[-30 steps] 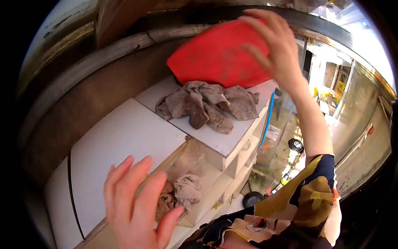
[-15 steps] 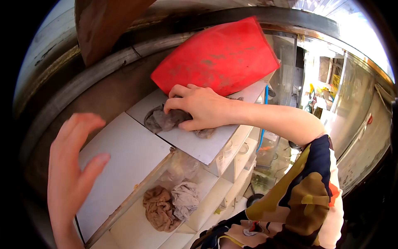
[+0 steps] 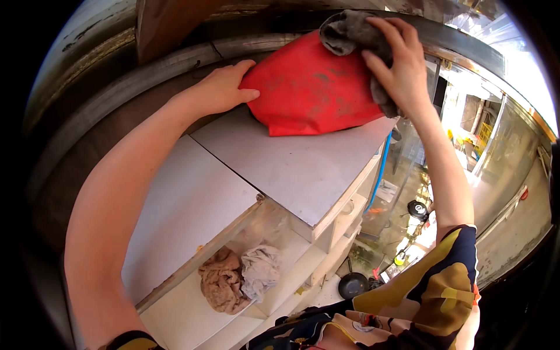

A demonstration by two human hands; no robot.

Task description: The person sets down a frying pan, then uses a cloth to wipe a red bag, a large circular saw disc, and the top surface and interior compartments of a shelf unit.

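A red bag-like object (image 3: 309, 87) with dark smudges lies at the back of the white cabinet top (image 3: 291, 163). My left hand (image 3: 224, 87) is at its left edge, thumb and fingers around the side of it. Over its upper right end, my right hand (image 3: 399, 61) grips a grey-brown cloth (image 3: 356, 35), part of which hangs down beside the red object. Inside the open compartment below are a crumpled brown cloth (image 3: 221, 280) and a lighter grey cloth (image 3: 261, 271).
A dark line separates the left white panel (image 3: 186, 204) from the top. Along the cabinet's right side runs a blue hose (image 3: 380, 172). A black pan (image 3: 353, 284) is on the floor, and glass panels stand at the right.
The grey-brown cloth has been gathered off the cabinet top and lifted to the red object's upper right end by my right hand. My left hand has reached forward to the red object.
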